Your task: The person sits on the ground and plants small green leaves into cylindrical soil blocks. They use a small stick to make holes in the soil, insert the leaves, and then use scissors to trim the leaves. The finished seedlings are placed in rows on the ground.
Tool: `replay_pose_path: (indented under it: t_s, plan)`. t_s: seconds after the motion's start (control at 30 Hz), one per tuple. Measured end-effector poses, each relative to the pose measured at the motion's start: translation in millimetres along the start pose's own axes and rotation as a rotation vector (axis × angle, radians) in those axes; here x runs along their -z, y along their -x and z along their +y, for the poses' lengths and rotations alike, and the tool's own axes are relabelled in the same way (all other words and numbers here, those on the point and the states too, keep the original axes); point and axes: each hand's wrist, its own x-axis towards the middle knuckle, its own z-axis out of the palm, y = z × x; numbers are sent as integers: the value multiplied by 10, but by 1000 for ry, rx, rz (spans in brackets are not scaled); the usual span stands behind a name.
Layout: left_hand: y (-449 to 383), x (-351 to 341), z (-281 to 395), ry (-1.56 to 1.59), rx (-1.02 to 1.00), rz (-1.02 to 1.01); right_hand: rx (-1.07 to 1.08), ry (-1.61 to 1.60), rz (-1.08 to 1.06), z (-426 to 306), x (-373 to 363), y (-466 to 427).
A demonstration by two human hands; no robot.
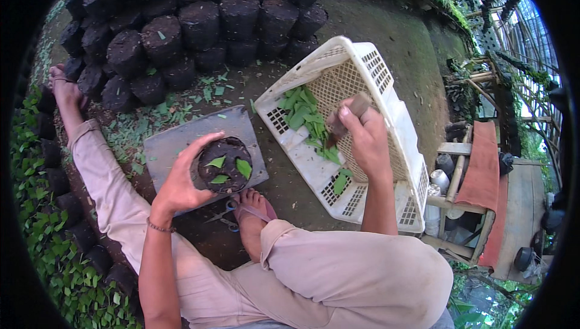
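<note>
My left hand (181, 175) is curled around a small black bag of dark soil (226, 147) above a grey board (170, 157). Three green leaf cuttings stick up from the soil: one at the left (217, 162), one at the right (244, 167) and one at the near side (220, 179). My right hand (370, 141) grips a brown, wooden-looking tool (336, 130), its lower end pointing down into a white plastic crate (410, 141); its exact kind is unclear. Loose green leaf cuttings (301, 109) lie in the crate, just left of the tool.
Scissors (222, 216) lie beside my sandalled foot (251, 234). Stacked soil-filled black bags (199, 21) stand beyond the board, with leaf scraps (136, 132) scattered before them. Bagged seedlings (50, 220) line the left. At right is a wooden bench (519, 211) with a red cloth (481, 166).
</note>
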Motion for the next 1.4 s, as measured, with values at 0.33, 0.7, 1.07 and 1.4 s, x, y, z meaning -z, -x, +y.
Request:
replay_pose_path:
  t_s: [0.33,0.7,1.07,1.4]
  plan:
    - [119,-119,-75,159,49,125,-420,562,7,1864,99,529]
    - [119,-120,-29,127,57,130,-350,647,64,2380,2,517]
    - [153,-137,10,136,97,146,-430,-48,210,1467,-181,282]
    - [158,-142,-13,146,49,160,-72,-438,-205,-108,-887,64]
